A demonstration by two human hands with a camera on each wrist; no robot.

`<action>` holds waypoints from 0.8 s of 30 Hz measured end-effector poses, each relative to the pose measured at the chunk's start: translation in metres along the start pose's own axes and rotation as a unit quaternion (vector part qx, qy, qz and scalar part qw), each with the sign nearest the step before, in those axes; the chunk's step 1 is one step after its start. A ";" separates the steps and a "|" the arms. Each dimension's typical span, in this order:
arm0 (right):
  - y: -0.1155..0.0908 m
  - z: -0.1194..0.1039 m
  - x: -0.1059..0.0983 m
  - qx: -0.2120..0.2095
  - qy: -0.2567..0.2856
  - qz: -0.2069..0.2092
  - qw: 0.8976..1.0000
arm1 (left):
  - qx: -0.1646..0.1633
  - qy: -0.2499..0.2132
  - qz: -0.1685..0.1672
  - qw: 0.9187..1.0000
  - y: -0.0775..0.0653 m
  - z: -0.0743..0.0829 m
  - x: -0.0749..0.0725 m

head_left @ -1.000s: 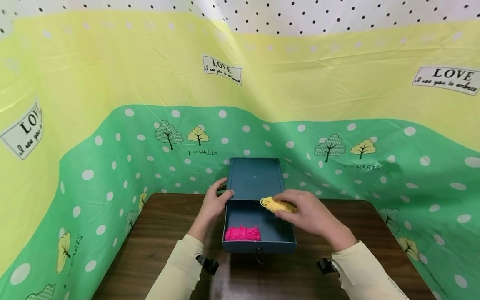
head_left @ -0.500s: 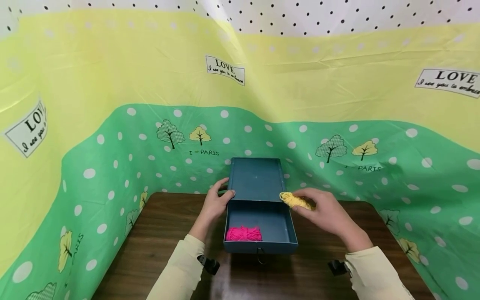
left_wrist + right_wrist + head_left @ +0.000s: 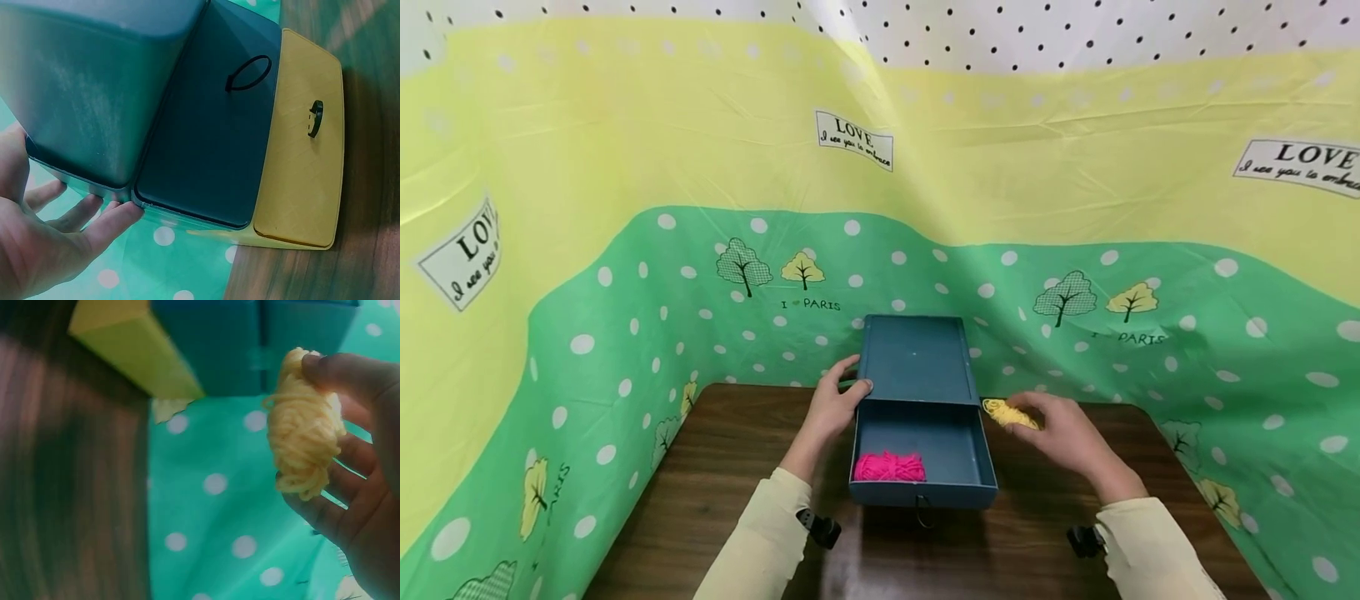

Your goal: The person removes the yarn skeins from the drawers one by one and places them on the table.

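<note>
A: Item 1?
B: Yellow skein (image 3: 1009, 414), oblong, strands wound crosswise, loops loose at its tip; just right of the open drawer (image 3: 947, 497).
A: Grips?
B: Right grip (image 3: 1066, 435) pinches it between thumb and fingers. Left grip (image 3: 833, 407) holds the blue cabinet (image 3: 913, 358), left of and behind the drawer.
A: Edges, room?
B: Surface (image 3: 700, 500): far edge behind the drawer, open wood to its right. Pink skein (image 3: 891, 467): inside, near-left corner.

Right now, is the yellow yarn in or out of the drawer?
Out: right-hand fingers hold the yellow yarn beside the drawer.
</note>
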State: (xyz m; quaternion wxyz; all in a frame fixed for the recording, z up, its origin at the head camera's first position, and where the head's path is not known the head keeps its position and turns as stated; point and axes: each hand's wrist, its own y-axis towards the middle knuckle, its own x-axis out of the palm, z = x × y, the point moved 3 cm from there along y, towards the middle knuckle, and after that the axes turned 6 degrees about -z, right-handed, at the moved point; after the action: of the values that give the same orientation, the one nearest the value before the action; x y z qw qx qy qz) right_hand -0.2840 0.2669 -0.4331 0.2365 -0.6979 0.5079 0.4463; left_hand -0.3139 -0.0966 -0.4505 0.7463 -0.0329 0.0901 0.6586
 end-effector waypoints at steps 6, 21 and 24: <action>0.006 0.030 0.022 0.013 -0.015 -0.016 1.000 | 0.008 0.001 -0.003 1.000 0.001 0.001 0.000; 0.003 0.068 0.073 0.061 -0.060 -0.042 0.995 | 0.004 -0.011 0.003 1.000 0.000 0.000 0.002; 0.003 0.075 0.080 0.073 -0.067 -0.055 0.994 | 0.004 -0.008 0.005 1.000 -0.001 0.000 0.001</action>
State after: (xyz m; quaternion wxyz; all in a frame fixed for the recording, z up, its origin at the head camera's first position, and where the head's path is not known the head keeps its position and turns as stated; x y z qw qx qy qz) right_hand -0.3084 0.2846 -0.5387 0.3447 -0.6742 0.4830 0.4396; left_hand -0.3125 -0.0958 -0.4505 0.7441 -0.0244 0.0865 0.6620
